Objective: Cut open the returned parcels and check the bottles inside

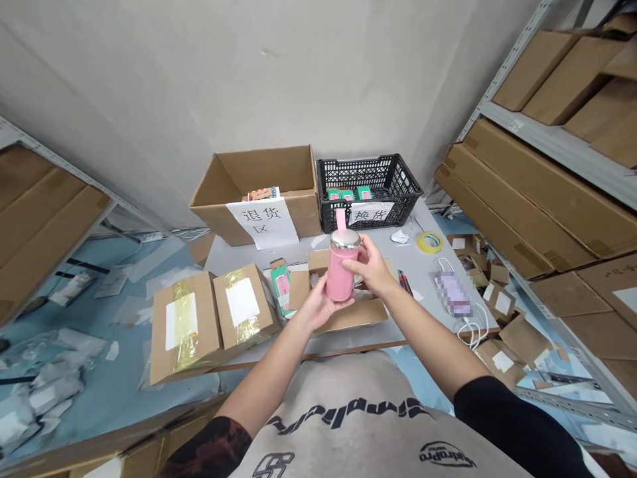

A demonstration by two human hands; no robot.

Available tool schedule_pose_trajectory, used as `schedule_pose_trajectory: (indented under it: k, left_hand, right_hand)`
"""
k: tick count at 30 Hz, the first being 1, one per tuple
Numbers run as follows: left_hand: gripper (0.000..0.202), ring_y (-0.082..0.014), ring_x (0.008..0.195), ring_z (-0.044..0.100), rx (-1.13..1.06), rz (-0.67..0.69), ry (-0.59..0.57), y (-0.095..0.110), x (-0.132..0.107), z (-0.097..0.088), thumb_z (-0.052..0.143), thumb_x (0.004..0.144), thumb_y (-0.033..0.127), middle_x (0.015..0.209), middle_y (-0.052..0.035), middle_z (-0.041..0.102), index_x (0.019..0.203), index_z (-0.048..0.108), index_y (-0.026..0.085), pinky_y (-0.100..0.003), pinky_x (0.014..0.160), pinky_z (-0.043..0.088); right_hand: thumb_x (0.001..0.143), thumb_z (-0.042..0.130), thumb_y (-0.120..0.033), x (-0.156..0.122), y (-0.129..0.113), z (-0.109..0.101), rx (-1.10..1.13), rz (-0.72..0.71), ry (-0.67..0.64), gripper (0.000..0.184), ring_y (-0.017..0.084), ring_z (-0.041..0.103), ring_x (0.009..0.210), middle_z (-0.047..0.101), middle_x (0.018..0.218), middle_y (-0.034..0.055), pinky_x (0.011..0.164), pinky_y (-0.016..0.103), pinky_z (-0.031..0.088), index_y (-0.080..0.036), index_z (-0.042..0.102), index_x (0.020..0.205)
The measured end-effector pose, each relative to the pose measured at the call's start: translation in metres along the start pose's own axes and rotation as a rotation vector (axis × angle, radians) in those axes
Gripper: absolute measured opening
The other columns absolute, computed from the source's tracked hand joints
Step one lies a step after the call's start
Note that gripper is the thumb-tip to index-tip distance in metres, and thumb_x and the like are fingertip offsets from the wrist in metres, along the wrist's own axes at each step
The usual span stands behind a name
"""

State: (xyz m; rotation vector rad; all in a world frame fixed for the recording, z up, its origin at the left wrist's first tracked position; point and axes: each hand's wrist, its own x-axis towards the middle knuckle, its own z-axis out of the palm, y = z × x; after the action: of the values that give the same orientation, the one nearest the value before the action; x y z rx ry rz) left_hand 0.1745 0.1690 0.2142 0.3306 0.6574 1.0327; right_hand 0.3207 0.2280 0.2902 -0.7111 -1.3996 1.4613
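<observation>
A pink insulated bottle (pixel 339 275) with a silver lid and a pink strap stands nearly upright in both hands above the table. My left hand (pixel 321 304) cups its base and lower left side. Around its right side wraps my right hand (pixel 371 267), thumb across the front. Under the bottle lies an opened cardboard box (pixel 355 317), its inside partly hidden by the hands. To its left is a green product box (pixel 282 292) with a pink picture on it.
Two taped cartons (pixel 186 325) sit at the table's left edge. Behind stand a large cardboard box (pixel 259 166) and a black crate (pixel 368 174) holding green boxes. Yellow tape (pixel 429 242), a box cutter (pixel 405 282) and a cabled phone (pixel 452 292) lie right. Loaded shelves (pixel 552 146) flank the table.
</observation>
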Motion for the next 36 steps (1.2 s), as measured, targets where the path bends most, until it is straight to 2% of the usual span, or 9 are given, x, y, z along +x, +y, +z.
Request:
schedule_pose_trajectory:
  k: [3,6,12,17,23,28,36]
  left_hand:
    - [0.057,-0.0276,0.101,0.068,-0.032,0.011,-0.062,0.001,-0.002,0.007,0.047,0.093,0.056,0.125,-0.0176,0.063,0.129,0.057,0.013,-0.043,0.092,0.054]
    - [0.061,-0.027,0.101,0.067,-0.042,0.043,-0.037,0.0,-0.003,0.011,0.046,0.093,0.059,0.121,-0.018,0.065,0.132,0.054,0.013,-0.042,0.092,0.053]
    - [0.062,-0.0278,0.104,0.066,-0.054,0.073,0.007,-0.003,-0.001,0.009,0.046,0.093,0.057,0.118,-0.0178,0.066,0.138,0.047,0.014,-0.043,0.094,0.052]
    - [0.062,-0.0283,0.106,0.066,-0.073,0.081,0.005,-0.006,0.0,0.006,0.048,0.093,0.056,0.116,-0.0175,0.067,0.138,0.046,0.014,-0.043,0.095,0.052]
    - [0.055,-0.0287,0.107,0.065,-0.048,0.096,-0.05,-0.007,-0.005,0.01,0.053,0.092,0.052,0.125,-0.0169,0.063,0.133,0.052,0.015,-0.047,0.1,0.048]
    - [0.056,-0.0302,0.099,0.068,0.01,-0.004,-0.102,-0.005,-0.009,0.015,0.047,0.093,0.056,0.111,-0.0191,0.069,0.128,0.055,0.012,-0.052,0.099,0.047]
    - [0.055,-0.0298,0.098,0.069,-0.019,-0.054,-0.141,-0.005,-0.01,0.015,0.046,0.094,0.054,0.11,-0.0194,0.07,0.126,0.055,0.01,-0.05,0.099,0.046]
  right_hand:
    - [0.07,0.076,-0.049,0.013,-0.001,0.003,0.071,0.048,0.071,0.048,0.022,0.061,0.1,0.066,0.108,0.0021,0.085,0.035,0.049,-0.029,0.055,0.108]
    - [0.071,0.073,-0.051,0.019,-0.002,0.005,0.041,0.037,0.108,0.045,0.023,0.057,0.107,0.064,0.113,0.0025,0.089,0.034,0.048,-0.028,0.058,0.106]
    - [0.076,0.071,-0.047,0.017,-0.002,0.002,0.039,0.027,0.059,0.043,0.022,0.056,0.107,0.063,0.116,0.0026,0.089,0.035,0.047,-0.027,0.061,0.113]
    - [0.075,0.073,-0.047,0.019,0.004,-0.001,0.08,0.057,0.086,0.047,0.022,0.057,0.109,0.064,0.119,0.0027,0.089,0.034,0.048,-0.027,0.058,0.115]
    - [0.065,0.08,-0.046,0.024,0.014,-0.001,0.098,0.214,0.145,0.049,0.019,0.062,0.087,0.067,0.097,0.0002,0.077,0.032,0.051,-0.025,0.056,0.103]
    - [0.064,0.079,-0.05,0.025,0.028,0.001,0.187,0.414,0.199,0.045,0.015,0.058,0.067,0.062,0.078,-0.002,0.061,0.029,0.049,-0.022,0.056,0.09]
    - [0.064,0.079,-0.049,0.022,0.032,0.0,0.207,0.442,0.277,0.043,0.016,0.057,0.064,0.06,0.073,-0.0026,0.057,0.029,0.048,-0.024,0.056,0.089]
